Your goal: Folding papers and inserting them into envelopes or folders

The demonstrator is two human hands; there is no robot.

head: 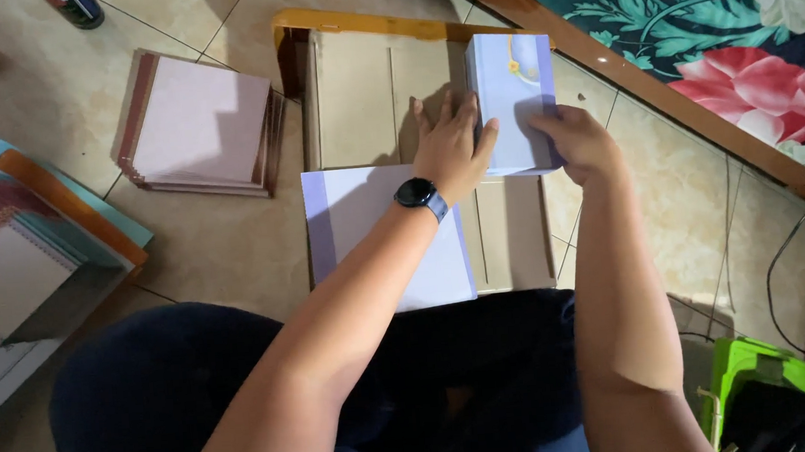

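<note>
A pale lavender booklet (pixel 512 86) with a small yellow and white picture on its cover stands on a low wooden board (pixel 356 97) on the tiled floor. My right hand (pixel 578 140) grips its right lower edge. My left hand (pixel 451 142), with a dark watch on the wrist, lies flat against its left side and on the board. A lavender and white sheet (pixel 365 229) lies under my left forearm, over the board's near left part.
A stack of square brown-edged cards (pixel 199 122) lies to the left. Colourful books and folders (pixel 26 243) are piled at far left. A flowered mattress with a wooden frame (pixel 638 87) runs at top right. A green box (pixel 763 390) and cables sit at bottom right.
</note>
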